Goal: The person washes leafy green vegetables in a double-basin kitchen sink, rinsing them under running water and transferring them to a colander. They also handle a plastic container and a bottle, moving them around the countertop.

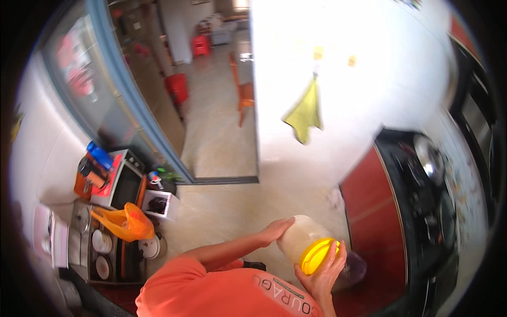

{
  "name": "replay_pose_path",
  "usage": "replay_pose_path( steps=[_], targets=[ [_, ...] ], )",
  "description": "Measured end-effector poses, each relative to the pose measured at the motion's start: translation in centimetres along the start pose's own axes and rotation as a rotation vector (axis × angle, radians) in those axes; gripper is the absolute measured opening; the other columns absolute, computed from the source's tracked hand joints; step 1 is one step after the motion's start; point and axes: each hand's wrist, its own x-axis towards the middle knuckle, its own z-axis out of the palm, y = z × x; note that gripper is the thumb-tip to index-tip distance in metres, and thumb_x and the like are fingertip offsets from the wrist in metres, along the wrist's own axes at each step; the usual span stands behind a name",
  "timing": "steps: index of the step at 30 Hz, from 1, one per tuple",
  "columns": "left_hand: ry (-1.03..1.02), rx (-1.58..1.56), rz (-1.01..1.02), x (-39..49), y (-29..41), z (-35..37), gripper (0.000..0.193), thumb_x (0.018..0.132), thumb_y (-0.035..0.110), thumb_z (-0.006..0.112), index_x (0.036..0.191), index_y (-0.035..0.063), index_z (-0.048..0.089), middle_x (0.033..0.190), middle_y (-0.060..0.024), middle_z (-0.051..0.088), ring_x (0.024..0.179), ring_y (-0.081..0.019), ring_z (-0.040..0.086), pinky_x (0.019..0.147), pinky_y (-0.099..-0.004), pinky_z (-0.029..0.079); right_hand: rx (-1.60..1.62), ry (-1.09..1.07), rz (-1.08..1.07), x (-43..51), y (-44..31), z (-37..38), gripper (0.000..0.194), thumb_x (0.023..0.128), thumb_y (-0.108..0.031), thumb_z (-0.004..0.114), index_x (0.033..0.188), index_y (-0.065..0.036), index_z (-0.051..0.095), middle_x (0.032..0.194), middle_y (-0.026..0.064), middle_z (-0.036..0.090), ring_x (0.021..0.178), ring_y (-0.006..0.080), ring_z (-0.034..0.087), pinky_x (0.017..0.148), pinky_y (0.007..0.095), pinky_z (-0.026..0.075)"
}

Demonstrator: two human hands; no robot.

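In the head view a large, pale, translucent jar (pixel 303 235) with a yellow lid (pixel 320 255) is held tilted in front of my orange shirt. My left hand (pixel 277 231) supports the jar's body near its bottom end. Across the yellow lid lies my right hand (pixel 324 271), its thumb at one edge and its fingers over the other. What the jar contains cannot be made out. A purple object (pixel 354 267) shows below and beside my right hand, too blurred to name.
Along the right runs a red-fronted counter (pixel 374 210) with a black gas stove and a steel pan (pixel 429 158). An orange plastic bag (pixel 130 226), stacked bowls (pixel 101 241) and an oven (pixel 126 178) stand left. A doorway opens ahead; a yellow-green cloth (pixel 307 113) hangs beside it.
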Motion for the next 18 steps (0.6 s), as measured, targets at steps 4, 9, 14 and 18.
replay_pose_path(
  steps=[4, 9, 14, 18],
  targets=[
    [0.391, 0.012, 0.090, -5.2, 2.8, -16.1, 0.057, 0.103, 0.049, 0.042, 0.126, 0.0008, 0.060, 0.119, -0.0115, 0.064, 0.107, -0.0191, 0.058, 0.094, -0.0350, 0.046, 0.180, -0.026, -0.253, 8.2, -10.5, 9.4, 0.110, 0.060, -0.041, 0.085, 0.145, 0.001, 0.030, 0.142, 0.0337, 0.032, 0.126, 0.0524, 0.037, 0.103, 0.0593, 0.033],
    [0.405, -0.097, 0.012, -8.5, 4.3, -29.9, 0.056, 0.101, 0.048, 0.047, 0.125, -0.0005, 0.059, 0.112, -0.0095, 0.066, 0.102, -0.0171, 0.059, 0.090, -0.0322, 0.047, 0.358, -0.196, -0.169, 14.0, -19.4, 19.1, 0.112, 0.062, -0.041, 0.085, 0.146, 0.002, 0.027, 0.142, 0.0332, 0.032, 0.127, 0.0495, 0.037, 0.106, 0.0558, 0.033],
    [0.394, 0.070, -0.134, -4.3, 6.0, -40.6, 0.059, 0.100, 0.050, 0.049, 0.125, -0.0029, 0.060, 0.114, -0.0113, 0.066, 0.101, -0.0179, 0.059, 0.089, -0.0332, 0.047, 0.472, -0.361, -0.065, 22.9, -21.1, 26.5, 0.114, 0.065, -0.039, 0.085, 0.150, 0.003, 0.022, 0.143, 0.0312, 0.034, 0.130, 0.0468, 0.037, 0.110, 0.0516, 0.032],
    [0.478, 0.238, -0.232, 0.9, 7.4, -50.4, 0.057, 0.100, 0.051, 0.047, 0.110, -0.0009, 0.067, 0.097, -0.0115, 0.068, 0.090, -0.0177, 0.059, 0.080, -0.0363, 0.048, 0.451, -0.489, -0.171, 34.0, -23.7, 34.3, 0.112, 0.067, -0.038, 0.084, 0.150, 0.003, 0.022, 0.140, 0.0293, 0.037, 0.130, 0.0452, 0.038, 0.110, 0.0501, 0.032]
  ],
)
